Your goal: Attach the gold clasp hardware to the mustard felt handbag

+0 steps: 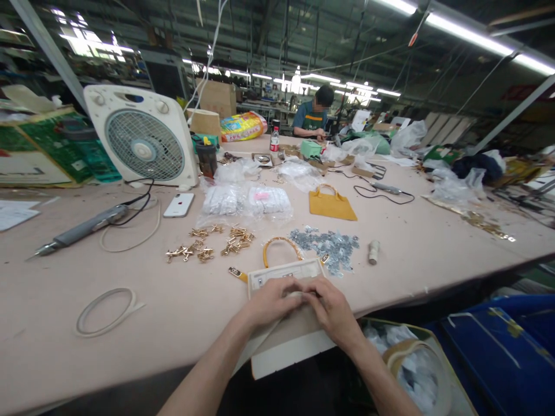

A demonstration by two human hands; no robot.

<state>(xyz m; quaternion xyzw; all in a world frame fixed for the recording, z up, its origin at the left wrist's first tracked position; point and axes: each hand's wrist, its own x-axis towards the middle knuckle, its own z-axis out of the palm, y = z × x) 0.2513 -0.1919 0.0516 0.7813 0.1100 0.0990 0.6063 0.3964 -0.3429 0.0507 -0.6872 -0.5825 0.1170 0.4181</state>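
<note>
At the table's front edge lies an unfinished handbag (299,341), its cream inner side facing up and a flap hanging over the edge. A yellow handle (281,241) and two yellow tabs with gold metal plates stick out from its far side. My left hand (273,297) is closed on the bag's cream material, thumb and fingers bent. Against it, my right hand (332,306) pinches the same spot, so the fingertips of both hands meet. What lies exactly between the fingertips is hidden. Just beyond the bag are silver metal plates (342,245) and gold hardware pieces (236,240).
On the left are a box fan (145,138), a corded electric screwdriver (82,228), a phone (178,205) and a tape loop (106,312). Farther off lie plastic packets (247,199) and a yellow bag panel (332,205). A tape roll (373,252) stands right. A co-worker (313,115) sits opposite.
</note>
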